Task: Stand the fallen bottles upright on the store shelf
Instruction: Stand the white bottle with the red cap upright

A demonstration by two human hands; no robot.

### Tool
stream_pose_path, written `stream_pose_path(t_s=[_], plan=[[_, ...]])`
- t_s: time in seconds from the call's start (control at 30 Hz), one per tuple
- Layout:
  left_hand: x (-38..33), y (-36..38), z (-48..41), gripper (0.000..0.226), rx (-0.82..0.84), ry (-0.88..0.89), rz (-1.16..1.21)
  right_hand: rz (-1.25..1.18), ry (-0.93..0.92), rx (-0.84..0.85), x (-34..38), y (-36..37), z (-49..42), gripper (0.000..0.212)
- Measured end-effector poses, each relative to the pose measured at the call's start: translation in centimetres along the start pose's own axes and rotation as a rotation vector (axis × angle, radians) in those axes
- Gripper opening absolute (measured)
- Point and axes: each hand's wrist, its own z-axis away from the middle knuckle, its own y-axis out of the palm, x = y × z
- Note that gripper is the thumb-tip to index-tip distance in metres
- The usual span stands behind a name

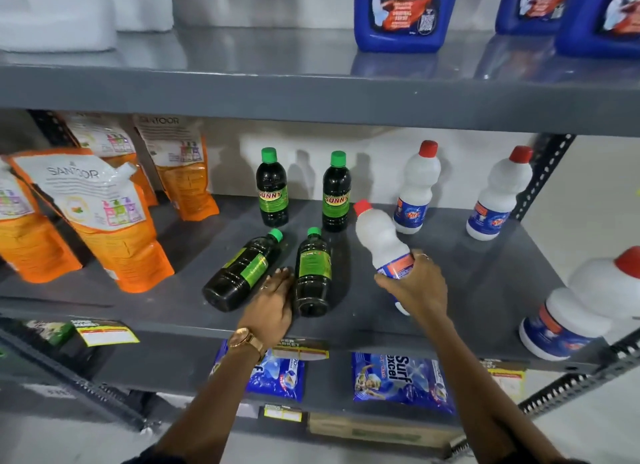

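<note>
Two dark bottles with green caps lie on the grey shelf (467, 276): one (242, 273) slants to the left, the other (312, 273) points its cap toward the back. My left hand (273, 300) rests between them with fingers apart, touching the shelf. My right hand (419, 287) grips the lower body of a white red-capped bottle (377, 235), tilted with its cap up and to the left. Two dark bottles (272, 188) (336, 191) stand upright behind. Two white bottles (417, 188) (498, 193) stand at the back right, and a third (581, 307) stands at the front right edge.
Orange refill pouches (104, 221) lean on the left of the shelf. Blue jugs (401, 13) stand on the shelf above. Blue detergent packets (398, 380) lie on the shelf below. Price tags (107, 335) hang on the front edge. A perforated metal upright (543, 176) frames the right side.
</note>
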Motion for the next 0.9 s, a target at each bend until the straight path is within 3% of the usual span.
stream_pose_path(t_s=[0.13, 0.3, 0.5, 0.63, 0.7, 0.8, 0.9], plan=[[0.1, 0.1, -0.2, 0.059, -0.014, 0.006, -0.006, -0.41, -0.067, -0.213, -1.1, 1.2, -1.4, 0.067], [0.2, 0.0, -0.4, 0.06, -0.026, 0.006, -0.008, -0.621, -0.032, -0.304, -1.5, 1.9, -2.5, 0.079], [0.4, 0.2, -0.5, 0.055, -0.033, 0.011, -0.021, -0.654, -0.024, -0.207, -2.8, 2.1, -2.7, 0.091], [0.5, 0.4, -0.5, 0.052, -0.042, 0.02, -0.036, -0.657, 0.006, -0.096, -4.4, 2.0, -2.0, 0.072], [0.5, 0.4, -0.4, 0.052, -0.046, 0.02, -0.044, -0.613, 0.032, -0.112, -4.8, 1.9, -1.6, 0.069], [0.3, 0.2, -0.4, 0.05, -0.048, 0.027, -0.054, -0.528, 0.065, -0.22, -4.1, 1.9, -1.5, 0.096], [0.1, 0.1, -0.3, 0.048, -0.045, 0.04, -0.054, -0.468, 0.055, -0.273, -3.6, 2.5, -1.7, 0.084]])
